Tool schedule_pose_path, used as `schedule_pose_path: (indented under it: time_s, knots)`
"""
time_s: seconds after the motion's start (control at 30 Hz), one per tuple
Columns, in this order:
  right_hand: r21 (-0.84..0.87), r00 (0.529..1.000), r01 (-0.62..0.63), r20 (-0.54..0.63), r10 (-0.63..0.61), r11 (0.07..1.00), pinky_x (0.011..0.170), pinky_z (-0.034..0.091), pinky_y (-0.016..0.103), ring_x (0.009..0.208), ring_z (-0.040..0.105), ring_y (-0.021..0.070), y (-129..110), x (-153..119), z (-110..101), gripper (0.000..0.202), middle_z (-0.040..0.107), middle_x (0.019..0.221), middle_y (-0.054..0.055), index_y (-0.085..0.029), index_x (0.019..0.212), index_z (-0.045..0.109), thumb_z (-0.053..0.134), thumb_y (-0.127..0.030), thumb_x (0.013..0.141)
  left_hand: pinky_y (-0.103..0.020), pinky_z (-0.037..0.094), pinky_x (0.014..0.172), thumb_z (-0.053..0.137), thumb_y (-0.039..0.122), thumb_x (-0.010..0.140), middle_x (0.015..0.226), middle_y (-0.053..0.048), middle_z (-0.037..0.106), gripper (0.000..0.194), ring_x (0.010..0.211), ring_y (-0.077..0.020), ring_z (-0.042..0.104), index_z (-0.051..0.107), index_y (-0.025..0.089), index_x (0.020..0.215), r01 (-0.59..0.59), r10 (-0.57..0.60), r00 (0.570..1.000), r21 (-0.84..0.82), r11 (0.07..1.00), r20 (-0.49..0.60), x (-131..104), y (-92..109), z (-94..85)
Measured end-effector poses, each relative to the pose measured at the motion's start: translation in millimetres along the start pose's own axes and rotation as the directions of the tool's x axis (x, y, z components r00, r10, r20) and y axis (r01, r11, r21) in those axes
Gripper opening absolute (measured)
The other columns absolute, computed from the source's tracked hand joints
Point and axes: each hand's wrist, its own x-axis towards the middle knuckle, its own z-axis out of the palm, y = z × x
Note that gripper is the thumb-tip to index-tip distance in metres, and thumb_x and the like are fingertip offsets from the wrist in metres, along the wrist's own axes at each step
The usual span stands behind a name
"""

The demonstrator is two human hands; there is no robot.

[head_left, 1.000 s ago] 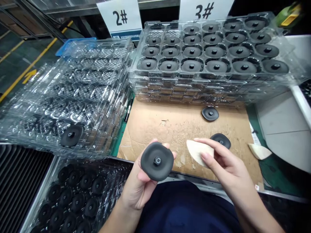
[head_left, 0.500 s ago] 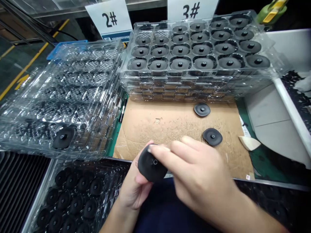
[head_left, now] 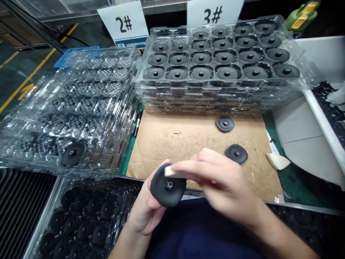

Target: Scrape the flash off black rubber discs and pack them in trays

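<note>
Plainly, the left hand [head_left: 146, 212] grips a matte black disc [head_left: 165, 191] (squarish), the right hand [head_left: 222, 181] a pale wedge [head_left: 170, 172].

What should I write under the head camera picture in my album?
The left hand holds a black disc; the right hand holds a cream pad over it.

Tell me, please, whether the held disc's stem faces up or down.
Up, though slightly tilted: the black disc shows its stem to the head camera while the left hand holds it.
</note>
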Motion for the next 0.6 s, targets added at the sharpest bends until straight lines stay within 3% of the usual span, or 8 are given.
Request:
schedule_pose_path:
  time_s: [0.07, 0.13, 0.2, 0.3, 0.37, 0.43, 0.53, 0.6]
  knots:
    - [0.079, 0.964, -0.238, -0.106, 0.246, 0.968, 0.066, 0.045, 0.024, 0.079, 0.057, 0.0131, 16, -17, -1, 0.025, 0.064, 0.095, 0.001, -0.026, 0.106, 0.060, 0.047, -0.018, 0.087, -0.043, 0.034, 0.100, 0.079, 0.040, 0.051, 0.109, -0.003, 0.066, 0.058, 0.104, -0.0281, 0.058, 0.062, 0.028, 0.105, -0.001, 0.003, 0.997, -0.029, 1.000, 0.083, -2, 4, -2.1]
    - [0.147, 0.890, -0.413, -0.145, 0.433, 0.899, 0.067, 0.048, 0.025, 0.086, 0.060, 0.0164, 34, -36, 4, 0.022, 0.063, 0.103, 0.003, -0.026, 0.106, 0.060, 0.051, -0.027, 0.085, -0.044, 0.034, 0.099, 0.077, 0.036, 0.056, 0.112, -0.005, 0.064, 0.056, 0.104, -0.0287, 0.058, 0.060, 0.027, 0.108, 0.008, -0.001, 0.989, -0.048, 0.999, 0.148, -3, 7, -4.2]
    - [0.174, 0.848, -0.503, -0.090, 0.523, 0.846, 0.072, 0.050, 0.029, 0.091, 0.061, 0.0196, 50, -51, 10, 0.025, 0.064, 0.105, 0.005, -0.022, 0.105, 0.061, 0.051, -0.033, 0.085, -0.043, 0.034, 0.100, 0.076, 0.035, 0.058, 0.114, -0.005, 0.063, 0.055, 0.105, -0.0287, 0.057, 0.059, 0.027, 0.110, 0.016, -0.007, 0.987, -0.054, 0.998, 0.163, -4, 8, -5.6]
    - [0.109, 0.830, -0.548, -0.054, 0.555, 0.830, 0.076, 0.050, 0.032, 0.093, 0.061, 0.0214, 58, -58, 12, 0.027, 0.065, 0.104, 0.006, -0.020, 0.103, 0.063, 0.049, -0.035, 0.085, -0.042, 0.035, 0.099, 0.076, 0.036, 0.058, 0.114, -0.005, 0.063, 0.055, 0.105, -0.0278, 0.057, 0.058, 0.027, 0.110, 0.026, -0.016, 0.986, -0.056, 0.998, 0.165, -5, 8, -5.7]
    - [0.039, 0.844, -0.513, -0.162, 0.512, 0.857, 0.071, 0.050, 0.029, 0.091, 0.061, 0.0199, 45, -53, 7, 0.025, 0.065, 0.104, 0.004, -0.024, 0.105, 0.062, 0.050, -0.032, 0.085, -0.041, 0.036, 0.098, 0.076, 0.035, 0.059, 0.114, -0.005, 0.063, 0.053, 0.104, -0.0267, 0.058, 0.059, 0.028, 0.109, 0.031, -0.022, 0.985, -0.050, 0.998, 0.170, -6, 7, -3.8]
    - [-0.055, 0.899, -0.378, -0.260, 0.352, 0.924, 0.070, 0.047, 0.027, 0.088, 0.060, 0.0170, 23, -42, 0, 0.028, 0.063, 0.106, 0.001, -0.028, 0.112, 0.057, 0.051, -0.024, 0.085, -0.040, 0.037, 0.097, 0.076, 0.036, 0.059, 0.112, -0.004, 0.064, 0.053, 0.103, -0.0264, 0.058, 0.059, 0.028, 0.109, 0.037, -0.030, 0.985, -0.040, 0.999, 0.169, -7, 4, -0.4]
    - [-0.217, 0.985, -0.008, -0.168, -0.029, 0.976, 0.069, 0.041, 0.029, 0.081, 0.058, 0.0155, -11, -23, 0, 0.036, 0.065, 0.098, 0.001, -0.027, 0.121, 0.050, 0.049, -0.016, 0.086, -0.039, 0.038, 0.097, 0.075, 0.040, 0.057, 0.110, -0.003, 0.064, 0.054, 0.105, -0.0268, 0.057, 0.060, 0.027, 0.108, 0.000, 0.003, 0.989, -0.021, 1.000, 0.149, -7, -2, 4.7]
    - [-0.290, 0.992, 0.058, -0.087, -0.087, 0.955, 0.066, 0.037, 0.030, 0.072, 0.055, 0.0152, -21, -12, 6, 0.033, 0.065, 0.087, 0.002, -0.022, 0.119, 0.053, 0.046, -0.015, 0.087, -0.037, 0.039, 0.096, 0.075, 0.040, 0.058, 0.109, -0.003, 0.065, 0.052, 0.108, -0.0262, 0.054, 0.062, 0.026, 0.107, -0.076, 0.074, 0.991, 0.016, 0.997, 0.110, -6, -7, 6.7]
